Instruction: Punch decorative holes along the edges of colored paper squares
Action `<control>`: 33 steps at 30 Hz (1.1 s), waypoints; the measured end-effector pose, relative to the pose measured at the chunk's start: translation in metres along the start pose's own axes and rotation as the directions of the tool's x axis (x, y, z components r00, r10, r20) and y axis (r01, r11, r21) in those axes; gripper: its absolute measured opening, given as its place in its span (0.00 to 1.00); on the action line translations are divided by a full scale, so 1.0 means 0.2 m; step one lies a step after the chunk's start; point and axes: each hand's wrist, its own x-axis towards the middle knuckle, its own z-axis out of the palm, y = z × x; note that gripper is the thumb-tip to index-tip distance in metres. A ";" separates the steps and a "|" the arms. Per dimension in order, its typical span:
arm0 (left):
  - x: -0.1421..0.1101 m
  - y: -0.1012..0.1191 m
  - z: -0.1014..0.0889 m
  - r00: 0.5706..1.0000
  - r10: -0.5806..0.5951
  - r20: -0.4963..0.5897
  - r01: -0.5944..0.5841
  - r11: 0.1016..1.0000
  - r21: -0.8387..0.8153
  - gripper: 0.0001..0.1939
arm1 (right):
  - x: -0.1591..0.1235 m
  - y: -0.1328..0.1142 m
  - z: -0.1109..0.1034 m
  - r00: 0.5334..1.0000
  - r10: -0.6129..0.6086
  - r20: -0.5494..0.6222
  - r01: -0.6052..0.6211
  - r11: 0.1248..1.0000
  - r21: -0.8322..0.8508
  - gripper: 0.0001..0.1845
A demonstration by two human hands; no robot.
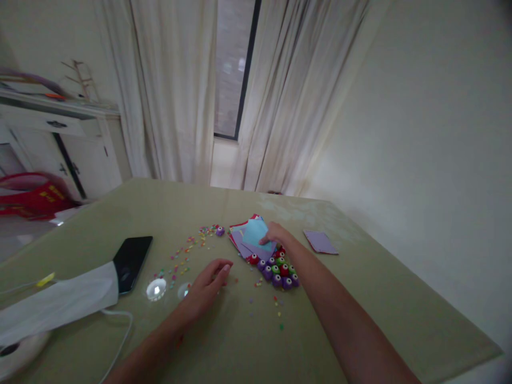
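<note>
My right hand (275, 233) reaches over a fanned stack of coloured paper sheets (240, 242), its thumb and fingers closed at the edge of a light blue sheet (254, 232) on top. Purple and red sheets show underneath. Against the near side of the stack lies a cluster of small red, purple and green eye-like balls (276, 269), partly hidden by my right forearm. My left hand (212, 280) rests low over the table, left of the cluster, fingers loosely curled with a gap to the thumb. Nothing shows in it.
Small coloured bits (186, 250) are scattered left of the papers, near a lone purple ball (220, 231). Two clear shiny discs (156, 289) lie by my left hand. Farther left are a black phone (132, 261), white paper (68, 304) and a cable. A purple square stack (320, 242) lies right.
</note>
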 end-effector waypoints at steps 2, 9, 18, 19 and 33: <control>0.01 -0.02 0.00 1.000 0.011 0.002 -0.010 1.000 -0.021 0.31 | -0.03 -0.02 -0.01 1.000 -0.008 -0.019 0.009 1.000 0.021 0.34; 0.05 -0.13 -0.01 0.999 0.040 0.000 -0.040 0.998 -0.049 0.33 | -0.33 -0.07 -0.04 0.958 -0.115 -0.263 0.169 0.967 0.193 0.21; 0.01 -0.08 -0.01 0.977 0.213 -0.014 -0.212 0.959 -0.190 0.37 | -0.81 -0.13 0.22 0.938 0.104 -0.331 0.282 0.327 0.902 0.24; 0.00 -0.08 -0.02 0.980 0.198 -0.035 -0.201 0.960 -0.197 0.34 | -0.82 -0.14 0.25 0.944 0.115 -0.309 0.257 0.329 0.909 0.23; 0.08 -0.16 -0.11 0.988 0.119 -0.097 -0.124 0.992 -0.040 0.28 | -0.80 -0.15 0.39 0.952 0.018 -0.305 0.271 0.411 0.870 0.26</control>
